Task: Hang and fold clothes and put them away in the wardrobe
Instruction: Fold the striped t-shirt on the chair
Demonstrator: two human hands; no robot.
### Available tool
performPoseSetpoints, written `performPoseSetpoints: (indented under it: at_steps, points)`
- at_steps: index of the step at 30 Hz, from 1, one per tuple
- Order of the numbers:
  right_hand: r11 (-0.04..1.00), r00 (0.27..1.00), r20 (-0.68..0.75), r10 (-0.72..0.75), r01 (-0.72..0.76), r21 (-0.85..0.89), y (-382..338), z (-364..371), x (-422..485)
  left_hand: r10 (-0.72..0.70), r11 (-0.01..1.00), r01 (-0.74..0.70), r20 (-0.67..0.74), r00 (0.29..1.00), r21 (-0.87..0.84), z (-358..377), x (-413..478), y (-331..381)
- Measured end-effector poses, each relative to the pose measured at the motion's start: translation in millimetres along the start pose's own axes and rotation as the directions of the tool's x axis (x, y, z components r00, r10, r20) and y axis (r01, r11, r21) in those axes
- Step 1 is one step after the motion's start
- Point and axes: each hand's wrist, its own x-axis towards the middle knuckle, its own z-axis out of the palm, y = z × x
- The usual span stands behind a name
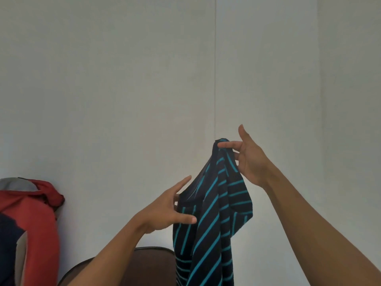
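Observation:
A black garment with teal stripes (212,219) hangs in the air in front of a pale wall. My right hand (249,159) is raised and pinches the garment's top edge between thumb and fingers. Lower and to the left, my left hand (171,211) holds the garment near its neck opening, thumb across the front of the cloth and fingers behind it. The garment's lower part runs out of the frame at the bottom.
A red, grey and dark blue garment (31,219) hangs or lies bunched at the far left against the wall. A dark brown chair back (152,263) shows at the bottom centre, behind my left forearm. A thin vertical seam (215,69) runs down the wall.

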Motion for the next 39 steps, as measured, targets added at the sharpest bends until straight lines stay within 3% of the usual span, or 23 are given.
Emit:
performPoseSetpoints:
  at_steps: [4,7,11,14,18,24,28,30,32,35,36,39]
  points:
    - [0.991,0.989,-0.106,-0.105,0.096,-0.088,6,-23,-3,0.035,0.995,-0.047,-0.14,0.99,-0.089,-21,2,2]
    - [0.974,0.992,-0.069,-0.103,0.087,-0.21,8,-44,-9,0.078,0.993,-0.097,-0.248,0.966,-0.063,-44,3,13]
    - [0.954,0.997,-0.048,-0.067,0.05,-0.297,5,-61,-13,0.09,0.972,-0.042,-0.198,0.976,0.232,-70,8,31]
    - [0.916,0.992,-0.075,-0.101,0.063,-0.396,2,-71,-11,0.089,0.893,-0.001,-0.175,0.98,0.45,-82,15,38]
    - [0.837,0.998,-0.014,-0.058,0.04,-0.546,-1,-81,-8,0.141,0.837,-0.004,-0.209,0.968,0.547,-94,23,42]
    - [0.607,0.996,0.037,-0.086,0.082,-0.791,-6,-79,-6,0.097,0.732,0.06,-0.19,0.977,0.679,-99,23,58]
    - [0.14,0.994,-0.01,-0.108,0.006,-0.99,3,-67,-4,0.035,0.639,0.105,-0.166,0.985,0.762,-98,26,57]
    - [0.066,0.993,-0.09,-0.079,-0.085,-0.994,8,-59,-3,0.011,0.63,0.124,-0.168,0.986,0.767,-95,29,50]
    - [0.15,0.983,-0.181,-0.037,-0.174,-0.973,13,-52,-1,0.02,0.638,0.142,-0.2,0.98,0.757,-92,32,43]
    - [0.604,0.941,-0.336,0.045,-0.294,-0.741,25,-43,3,0.034,0.644,0.174,-0.255,0.966,0.745,-88,37,40]
    - [0.702,0.927,-0.365,0.083,-0.315,-0.638,30,-39,3,0.023,0.626,0.198,-0.272,0.962,0.754,-86,38,41]
    - [0.708,0.931,-0.364,0.036,-0.28,-0.648,39,-30,5,-0.041,0.455,0.321,-0.341,0.939,0.83,-81,41,43]
